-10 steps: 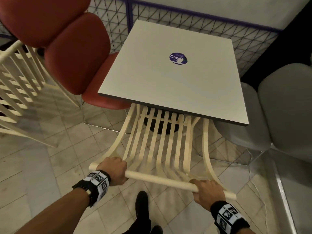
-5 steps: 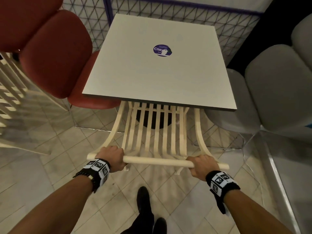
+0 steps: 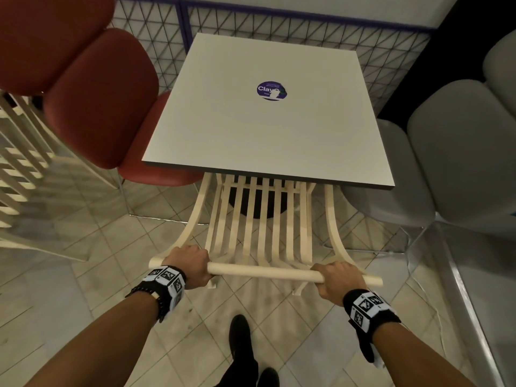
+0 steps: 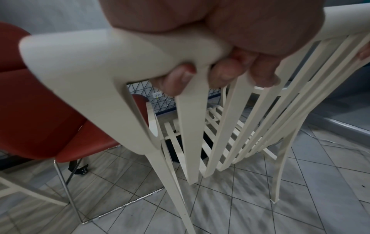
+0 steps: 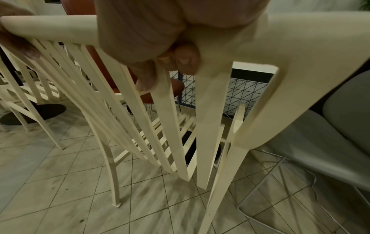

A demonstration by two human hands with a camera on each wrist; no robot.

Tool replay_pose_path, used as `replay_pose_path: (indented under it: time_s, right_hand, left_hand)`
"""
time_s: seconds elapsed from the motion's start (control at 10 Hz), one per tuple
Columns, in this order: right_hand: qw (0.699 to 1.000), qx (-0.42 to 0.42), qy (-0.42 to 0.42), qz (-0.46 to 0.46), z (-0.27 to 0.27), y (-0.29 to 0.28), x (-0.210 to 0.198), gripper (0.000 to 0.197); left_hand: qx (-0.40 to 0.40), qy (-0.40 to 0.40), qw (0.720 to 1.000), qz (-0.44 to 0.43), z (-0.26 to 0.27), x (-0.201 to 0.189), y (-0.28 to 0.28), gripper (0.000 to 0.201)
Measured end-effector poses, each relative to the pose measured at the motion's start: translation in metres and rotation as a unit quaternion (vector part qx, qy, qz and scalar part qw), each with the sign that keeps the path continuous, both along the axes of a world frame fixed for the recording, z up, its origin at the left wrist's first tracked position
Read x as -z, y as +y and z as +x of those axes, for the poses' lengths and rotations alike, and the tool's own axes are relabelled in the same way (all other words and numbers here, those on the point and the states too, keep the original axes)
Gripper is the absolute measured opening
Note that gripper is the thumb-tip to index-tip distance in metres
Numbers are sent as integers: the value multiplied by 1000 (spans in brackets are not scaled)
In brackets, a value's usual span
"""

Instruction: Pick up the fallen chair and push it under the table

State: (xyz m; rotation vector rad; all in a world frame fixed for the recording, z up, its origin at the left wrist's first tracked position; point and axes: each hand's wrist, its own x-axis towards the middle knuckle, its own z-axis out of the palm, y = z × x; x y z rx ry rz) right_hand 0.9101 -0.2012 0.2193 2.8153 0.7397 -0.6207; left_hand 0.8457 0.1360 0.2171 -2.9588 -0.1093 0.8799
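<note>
Chair [image 3: 259, 236]: cream, slatted, upright on its legs on the tiled floor [image 3: 83, 275], its seat partly under the near edge of the desk [image 3: 265, 129] and its back toward the person. Both hands are closed round the top rail [image 3: 262, 270] of the back. The left hand [image 3: 190, 265] grips near the rail's left end, and the left wrist view shows its fingers [image 4: 222, 74] curled under the rail and poking between the slats. The right hand [image 3: 339, 282] grips near the right end, fingers [image 5: 186, 58] wrapped under in the same way.

The step in hand looks like the final push, and most of the task seems done, since the chair already stands and is part way in. To finish it well, I would press evenly with both hands so the chair runs straight and does not swing. The gaps are tight: a red chair [image 3: 97, 107] sits just beside the desk on the left and a grey chair [image 3: 446, 163] just beside it on the right. The dark round desk base [image 3: 259, 202] shows through the slats, so the front legs may meet it; ease off once there is resistance. The back legs look to be touching the tiles, though a slight tilt cannot be ruled out. Lifting a little rather than scraping would spare the legs.

No containers are in view. The desk top carries only a round purple sticker [image 3: 271, 90]. Beyond it stands a wire mesh fence [image 3: 279, 26].
</note>
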Motion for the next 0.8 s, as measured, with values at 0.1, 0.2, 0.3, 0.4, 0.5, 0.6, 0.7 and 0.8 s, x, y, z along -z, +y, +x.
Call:
replay_pose_path:
  time_s: [0.1, 0.2, 0.3, 0.4, 0.5, 0.6, 0.7, 0.8]
  right_hand:
    - [1000, 7, -2, 5, -2, 0, -2, 28]
    - [1000, 12, -3, 14, -5, 0, -1, 26]
    - [1000, 6, 0, 9, -4, -2, 0, 22]
    - [999, 4, -9, 37, -3, -3, 0, 21]
    - [994, 13, -66, 86, -15, -1, -1, 36]
    - [991, 36, -100, 80, -48, -5, 1, 70]
    - [988, 57, -102, 101, -89, -17, 0, 89]
    - [979, 95, 2, 181, -102, -38, -18, 40]
  left_hand:
    - [-5, -4, 1000, -4, 0, 1, 1, 51]
    - [-8, -4, 1000, -2, -2, 1, 2, 53]
    - [-13, -13, 1000, -1, -2, 1, 0, 55]
    - [-28, -23, 999, -5, -5, 0, -2, 53]
    - [-45, -49, 998, -24, -14, -2, -3, 42]
    - [-34, -107, 993, -34, -32, -3, -7, 40]
    - [-65, -205, 975, -59, -63, -7, -19, 49]
    - [-103, -242, 960, -94, -98, -3, -33, 63]
